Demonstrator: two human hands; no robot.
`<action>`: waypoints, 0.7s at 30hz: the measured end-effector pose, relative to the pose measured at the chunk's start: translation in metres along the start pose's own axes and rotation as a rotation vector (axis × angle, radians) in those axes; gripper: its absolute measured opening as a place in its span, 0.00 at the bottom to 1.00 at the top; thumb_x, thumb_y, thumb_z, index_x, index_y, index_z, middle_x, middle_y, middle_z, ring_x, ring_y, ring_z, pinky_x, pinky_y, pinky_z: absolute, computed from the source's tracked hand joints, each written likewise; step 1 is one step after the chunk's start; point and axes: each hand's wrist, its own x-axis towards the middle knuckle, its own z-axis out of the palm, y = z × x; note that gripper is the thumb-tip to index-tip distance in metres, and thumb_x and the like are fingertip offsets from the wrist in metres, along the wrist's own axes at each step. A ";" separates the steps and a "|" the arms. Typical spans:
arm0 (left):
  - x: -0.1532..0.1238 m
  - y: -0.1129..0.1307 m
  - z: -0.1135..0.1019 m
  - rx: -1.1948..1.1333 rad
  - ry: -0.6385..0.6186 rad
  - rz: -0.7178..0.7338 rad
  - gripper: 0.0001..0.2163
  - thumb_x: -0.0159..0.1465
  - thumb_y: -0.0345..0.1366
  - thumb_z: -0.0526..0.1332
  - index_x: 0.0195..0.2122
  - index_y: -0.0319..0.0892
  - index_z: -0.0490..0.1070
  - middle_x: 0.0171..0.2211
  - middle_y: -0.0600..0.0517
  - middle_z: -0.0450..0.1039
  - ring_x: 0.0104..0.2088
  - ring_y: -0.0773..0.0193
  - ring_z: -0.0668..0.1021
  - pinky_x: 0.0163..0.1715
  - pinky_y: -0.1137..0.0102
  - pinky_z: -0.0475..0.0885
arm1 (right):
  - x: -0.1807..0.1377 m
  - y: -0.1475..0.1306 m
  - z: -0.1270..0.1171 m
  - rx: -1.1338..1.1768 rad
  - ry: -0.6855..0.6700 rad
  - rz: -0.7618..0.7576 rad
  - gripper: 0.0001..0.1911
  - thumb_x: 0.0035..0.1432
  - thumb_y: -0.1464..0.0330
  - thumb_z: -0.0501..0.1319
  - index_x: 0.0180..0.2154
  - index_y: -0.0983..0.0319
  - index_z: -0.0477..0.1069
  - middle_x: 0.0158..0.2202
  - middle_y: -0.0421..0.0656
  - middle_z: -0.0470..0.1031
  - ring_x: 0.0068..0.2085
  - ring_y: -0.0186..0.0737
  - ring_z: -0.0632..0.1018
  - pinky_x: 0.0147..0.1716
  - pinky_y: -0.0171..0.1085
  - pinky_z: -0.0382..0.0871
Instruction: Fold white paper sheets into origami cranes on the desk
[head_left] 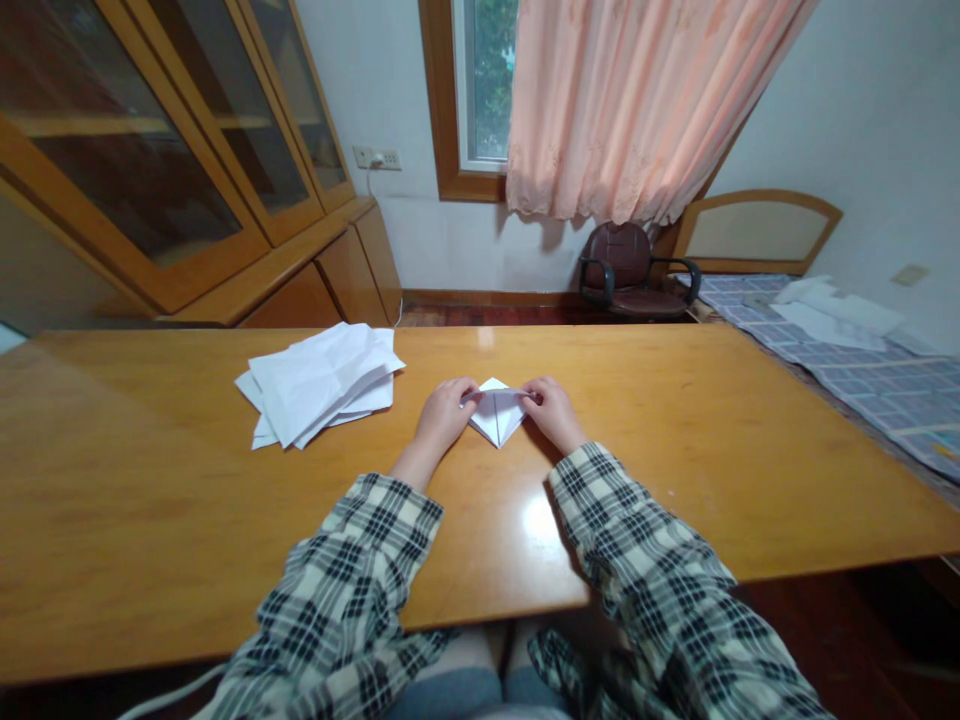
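Observation:
A small folded piece of white paper [496, 412], diamond-shaped with a centre crease, lies on the wooden table [150, 500] in front of me. My left hand [444, 412] pinches its left corner with curled fingers. My right hand [550, 408] pinches its right corner the same way. Both arms wear checked sleeves.
A loose pile of white paper sheets [322, 392] lies on the table to the left of my hands. A glass-fronted wooden cabinet [172, 170] stands at the left. A dark armchair [630, 270] sits under the curtained window, and a bed [847, 350] runs along the table's right side.

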 end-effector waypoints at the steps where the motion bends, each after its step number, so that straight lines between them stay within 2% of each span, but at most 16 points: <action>1: 0.000 0.000 0.000 -0.003 -0.002 -0.006 0.06 0.62 0.34 0.56 0.36 0.44 0.72 0.35 0.50 0.75 0.38 0.58 0.75 0.40 0.66 0.68 | 0.000 -0.001 0.001 -0.006 0.009 -0.001 0.06 0.55 0.72 0.58 0.27 0.62 0.71 0.28 0.41 0.68 0.31 0.37 0.68 0.34 0.36 0.61; 11: -0.001 0.009 0.006 0.068 0.050 -0.077 0.10 0.65 0.40 0.55 0.35 0.43 0.73 0.34 0.48 0.76 0.37 0.56 0.76 0.39 0.66 0.68 | 0.000 -0.010 0.002 -0.064 0.126 -0.015 0.11 0.57 0.67 0.57 0.23 0.59 0.64 0.26 0.42 0.65 0.31 0.40 0.66 0.33 0.37 0.60; 17: -0.001 0.014 0.008 0.055 0.059 -0.075 0.10 0.65 0.39 0.55 0.37 0.41 0.74 0.36 0.47 0.76 0.39 0.57 0.76 0.41 0.67 0.69 | -0.001 -0.013 0.002 -0.094 0.090 0.028 0.16 0.59 0.65 0.58 0.20 0.59 0.59 0.26 0.42 0.64 0.31 0.40 0.67 0.33 0.38 0.60; 21: -0.001 0.017 0.009 0.034 0.057 -0.060 0.11 0.65 0.37 0.54 0.39 0.39 0.75 0.37 0.45 0.76 0.40 0.57 0.76 0.43 0.66 0.70 | -0.001 -0.013 0.005 -0.080 0.130 0.020 0.14 0.59 0.67 0.57 0.22 0.59 0.60 0.27 0.42 0.64 0.32 0.40 0.67 0.35 0.38 0.61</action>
